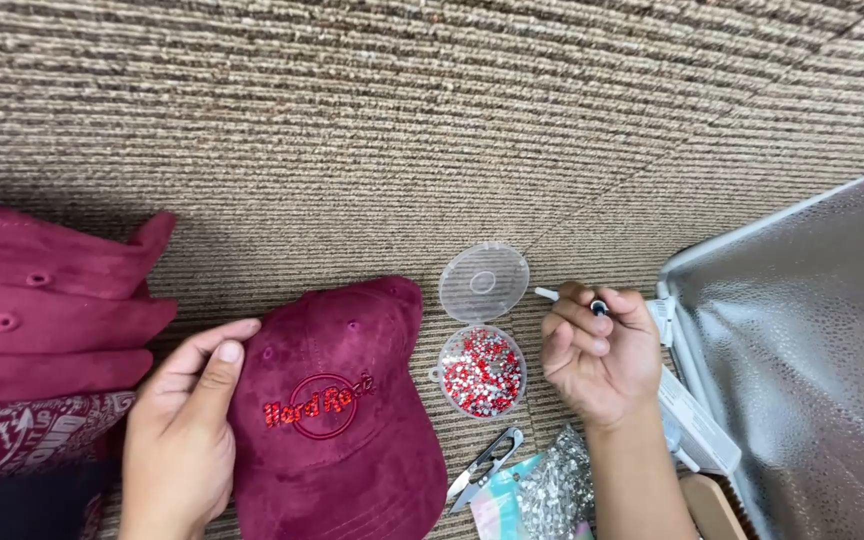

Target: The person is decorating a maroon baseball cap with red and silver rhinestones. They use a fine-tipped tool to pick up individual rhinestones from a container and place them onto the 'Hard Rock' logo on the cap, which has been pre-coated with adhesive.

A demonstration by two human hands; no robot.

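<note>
Resting our open left hand [180, 430] on the maroon cap [337, 410] lying on the carpet [402, 120], we close our right hand [600, 352] in a grip on a small white applicator pen [552, 295] beside the round box of red and silver beads [481, 371].

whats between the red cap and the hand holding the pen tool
In the head view, a small round clear box of red and silver beads, lid open, lies on the carpet between the maroon cap and the right hand.
</note>
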